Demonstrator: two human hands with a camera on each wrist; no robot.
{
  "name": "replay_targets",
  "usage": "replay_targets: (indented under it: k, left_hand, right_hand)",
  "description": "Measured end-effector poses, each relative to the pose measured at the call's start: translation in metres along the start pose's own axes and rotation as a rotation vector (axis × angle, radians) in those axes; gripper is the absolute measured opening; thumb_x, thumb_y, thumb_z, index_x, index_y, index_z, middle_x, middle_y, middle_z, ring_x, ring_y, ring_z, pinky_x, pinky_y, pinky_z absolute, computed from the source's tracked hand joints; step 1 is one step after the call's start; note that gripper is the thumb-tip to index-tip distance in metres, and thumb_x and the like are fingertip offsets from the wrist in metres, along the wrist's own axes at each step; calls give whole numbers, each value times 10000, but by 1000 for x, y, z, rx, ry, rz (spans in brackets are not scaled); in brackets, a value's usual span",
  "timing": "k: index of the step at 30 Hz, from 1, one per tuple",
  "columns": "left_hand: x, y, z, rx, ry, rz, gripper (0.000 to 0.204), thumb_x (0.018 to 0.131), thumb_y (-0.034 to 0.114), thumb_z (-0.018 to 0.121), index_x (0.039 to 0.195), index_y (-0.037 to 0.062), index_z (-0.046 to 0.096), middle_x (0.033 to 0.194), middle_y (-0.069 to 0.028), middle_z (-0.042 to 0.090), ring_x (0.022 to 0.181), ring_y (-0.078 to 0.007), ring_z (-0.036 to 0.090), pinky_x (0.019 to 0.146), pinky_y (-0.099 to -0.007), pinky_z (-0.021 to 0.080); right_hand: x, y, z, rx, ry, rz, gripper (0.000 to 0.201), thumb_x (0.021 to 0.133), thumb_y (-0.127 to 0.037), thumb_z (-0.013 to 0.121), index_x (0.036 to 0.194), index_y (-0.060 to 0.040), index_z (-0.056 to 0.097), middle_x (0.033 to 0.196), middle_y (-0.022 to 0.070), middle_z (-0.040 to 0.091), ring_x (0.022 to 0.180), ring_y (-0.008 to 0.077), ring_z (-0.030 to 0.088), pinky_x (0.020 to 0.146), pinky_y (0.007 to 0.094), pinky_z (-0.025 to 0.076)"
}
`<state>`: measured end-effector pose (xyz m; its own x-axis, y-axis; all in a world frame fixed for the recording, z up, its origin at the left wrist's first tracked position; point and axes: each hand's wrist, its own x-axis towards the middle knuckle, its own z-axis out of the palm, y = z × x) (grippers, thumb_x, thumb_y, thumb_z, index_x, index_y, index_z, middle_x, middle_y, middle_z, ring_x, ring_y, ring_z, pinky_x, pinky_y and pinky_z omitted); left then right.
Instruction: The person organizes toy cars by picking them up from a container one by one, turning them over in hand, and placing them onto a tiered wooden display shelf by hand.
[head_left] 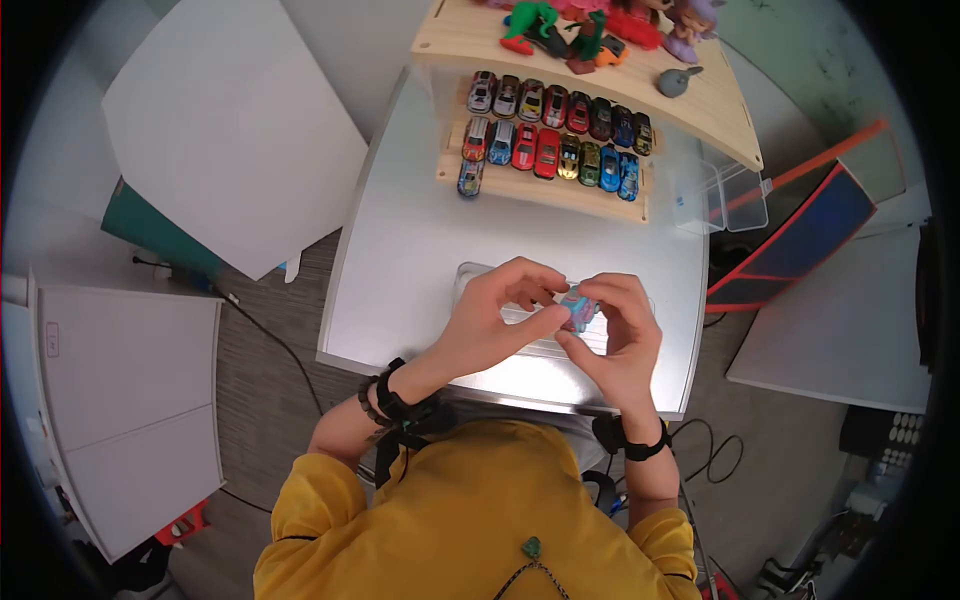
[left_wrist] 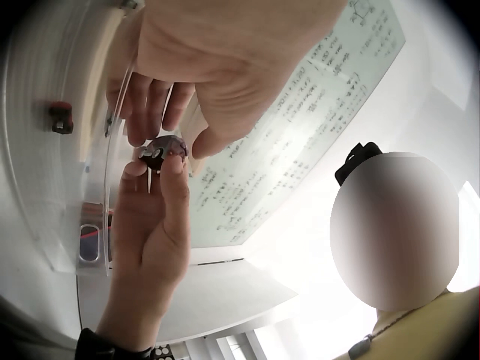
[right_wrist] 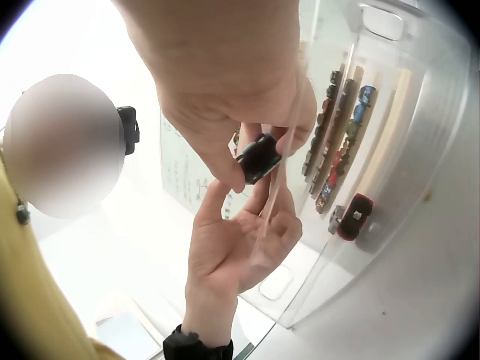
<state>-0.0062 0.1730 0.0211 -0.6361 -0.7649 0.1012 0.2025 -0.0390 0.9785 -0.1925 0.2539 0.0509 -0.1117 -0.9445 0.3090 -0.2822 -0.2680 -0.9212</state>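
A small teal-and-pink toy car (head_left: 578, 311) is held up over the front part of the table. My right hand (head_left: 622, 335) pinches it between thumb and fingers. In the right wrist view the toy car (right_wrist: 259, 159) shows its dark underside. My left hand (head_left: 495, 322) comes in from the other side, thumb and fingertips close around the car, its fingers loosely bent. Below both hands lies a clear plastic bin (head_left: 468, 272), mostly covered by them in the head view. Inside that bin, a red-and-black toy car (right_wrist: 355, 217) shows in the right wrist view.
Rows of toy cars (head_left: 547, 153) stand on wooden steps toward the back of the white table (head_left: 400, 250). Above them a wooden shelf (head_left: 640, 100) carries several colourful figures. A clear box (head_left: 745, 200) stands at the table's right edge.
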Motion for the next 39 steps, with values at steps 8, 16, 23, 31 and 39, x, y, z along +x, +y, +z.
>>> replay_targets:
  k: [8,16,23,31,39]
  left_hand:
    - [-6,38,3,129,90,163,602,910,67,780,1452,65,517,1338,-115,599,1106,-194,677,928,-342,555]
    - [6,60,-42,118,3,239,573,849,-31,815,1374,22,593,1332,-114,605,1091,-195,696,875,-315,599]
    - [37,52,-75,52,14,127,518,858,-40,812,1327,-19,595,1257,-112,661,1052,-185,720,872,-312,600]
    - [40,39,-91,232,111,-57,443,903,18,775,1315,-37,621,1159,-125,737,1027,-201,745,870,-315,596]
    - [34,26,-100,430,161,-102,323,966,113,701,1240,-58,700,1067,-131,775,933,-181,753,823,-321,584]
  right_hand:
    - [44,-32,-11,99,-193,47,517,772,163,759,1244,5,618,1258,105,566,1162,193,617,948,339,593]
    - [76,-41,18,126,-202,106,571,773,82,855,1274,-19,599,1198,62,656,1059,167,690,904,322,580]
    - [95,-27,39,-144,-153,-9,504,794,39,851,1245,-17,633,1213,80,666,992,160,720,858,296,598]
    - [126,5,57,-302,-277,33,470,802,3,829,1238,23,653,1125,155,694,923,227,751,813,315,622]
    - [136,8,71,-610,-256,39,434,776,-4,798,1197,34,697,1035,231,697,862,331,749,769,395,600]
